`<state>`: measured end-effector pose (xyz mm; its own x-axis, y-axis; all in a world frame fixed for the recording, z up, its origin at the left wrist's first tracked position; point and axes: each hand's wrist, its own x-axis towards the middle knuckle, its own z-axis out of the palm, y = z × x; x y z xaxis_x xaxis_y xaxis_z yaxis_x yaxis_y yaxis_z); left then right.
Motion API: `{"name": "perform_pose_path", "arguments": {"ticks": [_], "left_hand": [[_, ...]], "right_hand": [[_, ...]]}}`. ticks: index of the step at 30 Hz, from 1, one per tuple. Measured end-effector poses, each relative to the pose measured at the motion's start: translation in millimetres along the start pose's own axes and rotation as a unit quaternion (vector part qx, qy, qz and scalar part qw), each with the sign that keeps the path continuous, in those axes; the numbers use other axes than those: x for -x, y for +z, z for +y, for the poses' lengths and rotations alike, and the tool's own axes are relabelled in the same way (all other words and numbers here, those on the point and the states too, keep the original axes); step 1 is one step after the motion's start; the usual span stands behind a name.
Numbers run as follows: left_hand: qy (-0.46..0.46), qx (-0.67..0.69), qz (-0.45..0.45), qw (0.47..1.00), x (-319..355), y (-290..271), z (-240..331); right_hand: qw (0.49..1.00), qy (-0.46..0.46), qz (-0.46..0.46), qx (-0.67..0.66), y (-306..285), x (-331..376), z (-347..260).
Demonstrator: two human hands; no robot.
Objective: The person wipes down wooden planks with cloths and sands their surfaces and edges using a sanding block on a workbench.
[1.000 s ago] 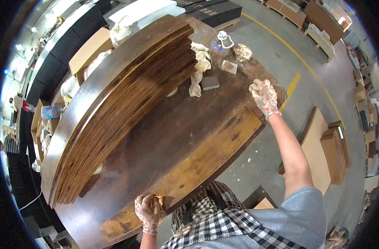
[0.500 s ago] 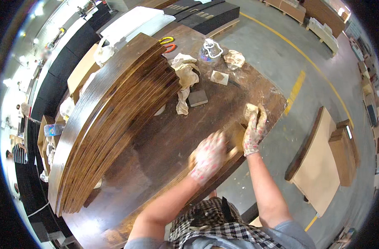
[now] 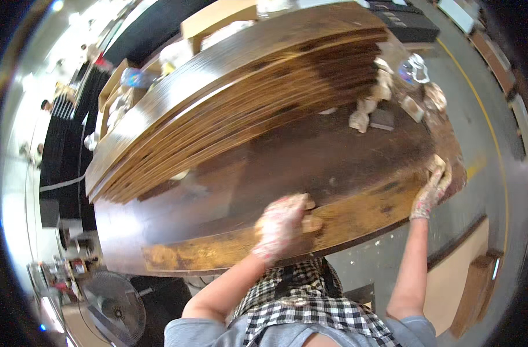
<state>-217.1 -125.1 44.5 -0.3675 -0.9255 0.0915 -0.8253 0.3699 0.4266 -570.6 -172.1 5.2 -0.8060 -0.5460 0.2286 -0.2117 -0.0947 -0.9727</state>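
Observation:
A long curved plank (image 3: pixel 356 214), brown with lighter yellowish patches, lies along the near edge of the dark wooden table. My left hand (image 3: pixel 278 226), in a pale spotted glove, is closed over a small tan piece (image 3: pixel 313 224) on the plank's middle. Motion blurs that piece, and its kind cannot be made out. At the plank's right end rests my right hand (image 3: pixel 430 189), also gloved. Its stained fingers are stretched out over the wood. Behind the plank stands a tall stack of curved brown boards (image 3: pixel 246 87).
Crumpled cloth (image 3: pixel 382 81), a dark grey block (image 3: pixel 382 120), a pale square pad (image 3: pixel 412 109) and a clear bottle (image 3: pixel 413 70) sit at the table's right end. A black fan (image 3: pixel 113 306) stands at the lower left. Panels (image 3: pixel 458 277) lie on the floor at right.
The view has swung, so the table now runs more nearly across the picture. My left hand has moved left along the plank, farther from my right hand, which stays at its right end.

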Motion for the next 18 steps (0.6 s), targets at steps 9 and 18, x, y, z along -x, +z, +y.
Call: {"name": "perform_pose_path", "arguments": {"ticks": [9, 18], "left_hand": [[-0.355, -0.11, 0.24, 0.897, 244.4, -109.3, -269.2], [-0.447, 0.282, 0.461, 0.713, 386.2, -170.1, -414.9]], "right_hand": [[0.986, -0.097, -0.076, 0.114, -21.5, -33.1, 29.8], [0.744, -0.458, -0.471, 0.123, 79.9, 302.5, -130.4]]}}
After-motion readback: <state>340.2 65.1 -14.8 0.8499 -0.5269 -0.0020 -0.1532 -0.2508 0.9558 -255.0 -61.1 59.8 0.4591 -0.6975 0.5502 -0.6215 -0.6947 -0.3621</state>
